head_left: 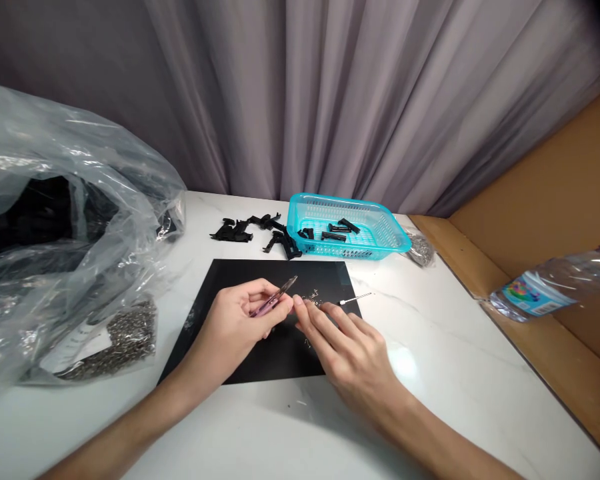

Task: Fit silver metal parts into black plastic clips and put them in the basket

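My left hand [240, 317] is closed round a pair of pink-handled tweezers [267, 305], whose metal tips point up and away to the right. My right hand [343, 340] meets it above the black mat [280, 363]; its fingers are bent together and the fingertips touch those of the left hand. Whatever lies between the right fingertips is hidden. Just beyond the right fingers, small gold-coloured metal pieces [311, 295] are scattered on the mat. A thin tool with a white collar and metal shaft [356, 299] lies beside them, reaching over the mat's right edge.
Behind the mat are black plastic parts [233, 231] and a turquoise basket [390, 245] holding several more. Large clear plastic bags [130, 153] and a bag of small metal pieces [130, 337] occupy the left. A water bottle [540, 293] and cardboard [545, 180] stand right.
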